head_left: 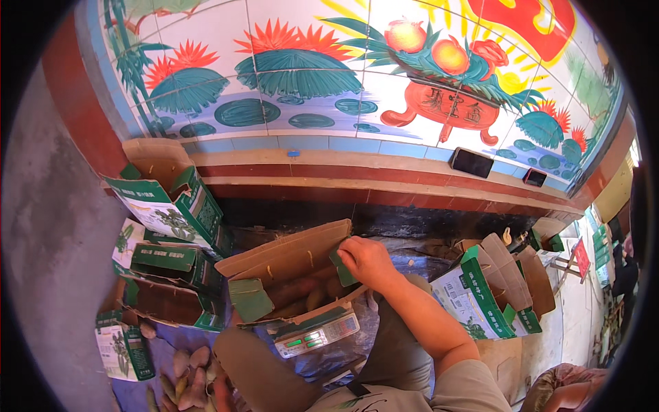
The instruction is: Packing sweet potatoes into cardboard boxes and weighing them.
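Note:
An open cardboard box [288,255] stands in front of my knees, its long back flap raised. Inside lie several long reddish-brown roots [305,292] that look like sweet potatoes; the box walls partly hide them. My right hand [367,261] is at the box's upper right corner, fingers closed on the flap edge above a green side flap [343,268]. Another green flap [250,300] folds outward at the left. Under the box's near side shows a digital scale [319,336] with lit green displays. I cannot make out my left hand.
Green-and-white cartons [171,206] are stacked at left; more open cartons [480,292] stand at right. Loose roots [195,381] lie on blue sheeting by my left knee. Phones [471,163] rest on the ledge below the painted tile wall. Another person's arm [570,395] shows at lower right.

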Available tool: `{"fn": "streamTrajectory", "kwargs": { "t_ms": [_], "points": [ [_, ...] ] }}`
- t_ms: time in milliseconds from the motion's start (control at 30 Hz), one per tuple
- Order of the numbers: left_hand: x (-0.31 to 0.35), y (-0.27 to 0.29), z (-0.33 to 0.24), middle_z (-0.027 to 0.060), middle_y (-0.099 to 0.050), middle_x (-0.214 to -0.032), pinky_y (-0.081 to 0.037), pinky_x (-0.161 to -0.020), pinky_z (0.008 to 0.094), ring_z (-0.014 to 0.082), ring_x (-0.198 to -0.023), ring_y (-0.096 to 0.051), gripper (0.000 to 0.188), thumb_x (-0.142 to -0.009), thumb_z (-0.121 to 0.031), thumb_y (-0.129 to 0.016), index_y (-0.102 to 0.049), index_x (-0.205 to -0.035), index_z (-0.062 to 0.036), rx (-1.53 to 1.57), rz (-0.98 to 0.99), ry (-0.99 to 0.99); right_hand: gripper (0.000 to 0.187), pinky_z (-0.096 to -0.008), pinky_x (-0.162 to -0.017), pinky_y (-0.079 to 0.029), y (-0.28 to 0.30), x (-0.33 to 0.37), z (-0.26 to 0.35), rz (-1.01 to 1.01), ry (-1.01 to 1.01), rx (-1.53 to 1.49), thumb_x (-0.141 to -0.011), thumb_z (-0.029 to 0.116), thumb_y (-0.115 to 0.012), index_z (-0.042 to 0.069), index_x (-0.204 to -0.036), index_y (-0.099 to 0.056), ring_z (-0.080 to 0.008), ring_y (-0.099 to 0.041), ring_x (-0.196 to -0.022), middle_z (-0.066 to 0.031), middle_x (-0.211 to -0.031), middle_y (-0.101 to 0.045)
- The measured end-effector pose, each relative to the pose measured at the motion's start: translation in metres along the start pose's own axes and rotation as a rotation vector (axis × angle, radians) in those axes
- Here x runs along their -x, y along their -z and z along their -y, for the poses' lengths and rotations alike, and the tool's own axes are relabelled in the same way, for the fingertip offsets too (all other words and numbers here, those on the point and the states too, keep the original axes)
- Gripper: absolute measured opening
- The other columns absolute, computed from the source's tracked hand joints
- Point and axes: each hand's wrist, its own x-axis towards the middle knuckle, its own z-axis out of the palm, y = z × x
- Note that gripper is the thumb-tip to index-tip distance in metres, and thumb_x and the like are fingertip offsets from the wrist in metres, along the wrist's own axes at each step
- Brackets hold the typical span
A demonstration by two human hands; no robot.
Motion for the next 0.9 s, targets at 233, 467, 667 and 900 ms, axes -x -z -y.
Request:
{"fn": "streamTrajectory", "kwargs": {
  "t_ms": [233,467,667,900],
  "points": [
    [0.06,-0.007,-0.104,0.0096,-0.055,-0.111,-0.043,-0.086,0.0343,0.0221,-0.097,-0.055,0.05,-0.081,-0.026,-0.062,-0.048,-0.124,-0.0034,0.225,0.101,-0.117,0.014,-0.0428,-0.064,-0.049,-0.002,0.009,0.002,0.172,0.064,-0.013,-0.083,0.02,-0.058,0.006,-0.08,-0.059,-0.0326,-0.061,-0.074,-0.0125,-0.076,-0.061],
    [0.129,-0.065,-0.255,0.0111,-0.052,-0.119,-0.038,-0.093,0.0315,0.0204,-0.108,-0.05,0.055,-0.08,-0.025,-0.064,-0.046,-0.126,-0.0004,0.089,0.201,-0.441,0.023,-0.0431,-0.068,-0.049,-0.012,0.02,-0.006,0.534,0.088,0.046,-0.084,0.028,-0.057,0.006,-0.081,-0.06,-0.0315,-0.062,-0.078,-0.013,-0.08,-0.064],
    [0.138,-0.126,-0.305,0.012,-0.053,-0.117,-0.039,-0.091,0.0316,0.0209,-0.106,-0.05,0.052,-0.077,-0.02,-0.065,-0.048,-0.123,-0.0019,-0.146,0.376,-0.66,0.023,-0.0431,-0.071,-0.049,-0.008,0.019,-0.005,0.595,0.083,0.078,-0.085,0.029,-0.056,0.006,-0.084,-0.062,-0.0316,-0.063,-0.082,-0.0137,-0.082,-0.065],
    [0.133,-0.202,-0.31,0.0136,-0.054,-0.118,-0.039,-0.095,0.0329,0.024,-0.107,-0.052,0.05,-0.071,-0.013,-0.07,-0.054,-0.117,-0.0028,-0.277,0.627,-0.721,0.023,-0.0429,-0.072,-0.049,-0.007,0.025,-0.013,0.591,0.051,0.082,-0.084,0.029,-0.057,0.006,-0.084,-0.062,-0.0314,-0.063,-0.083,-0.0137,-0.082,-0.065]
  ]
}}
